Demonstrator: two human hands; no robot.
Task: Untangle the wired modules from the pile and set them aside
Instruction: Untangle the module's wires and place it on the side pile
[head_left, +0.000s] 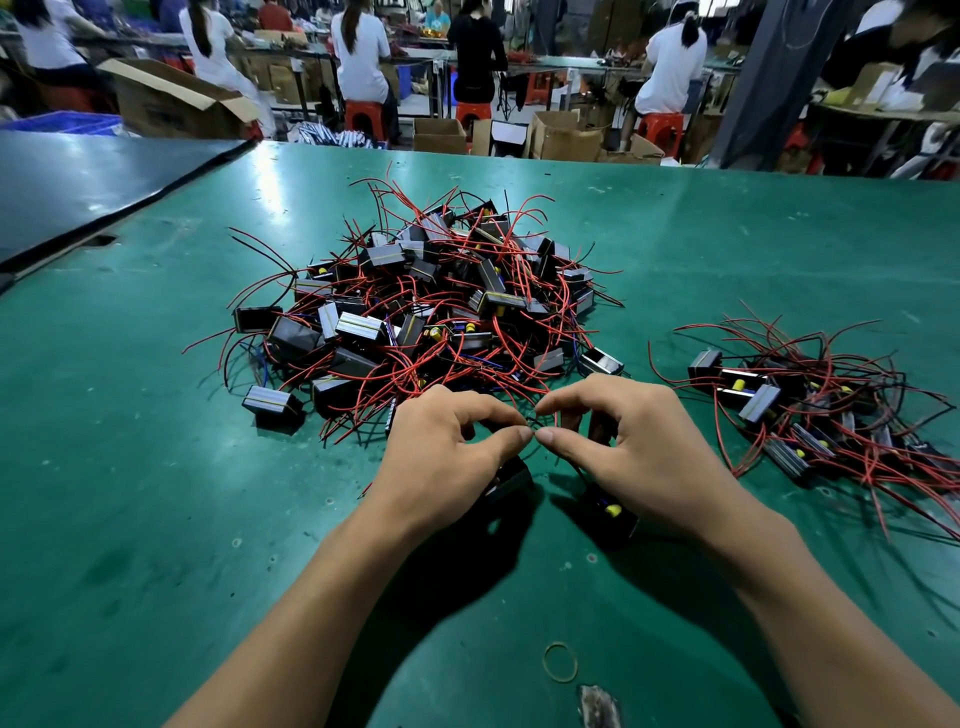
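Green table (156, 467) | pile (426, 312) just beyond hands | left hand (441, 457), right hand (639, 452) pinching wires (535, 427)

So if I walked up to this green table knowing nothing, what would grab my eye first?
Probably the big pile of small black modules tangled in red wires, at the table's centre. Just in front of it, the left hand and right hand pinch wires between thumbs and fingertips. A smaller sorted heap lies off to the right.
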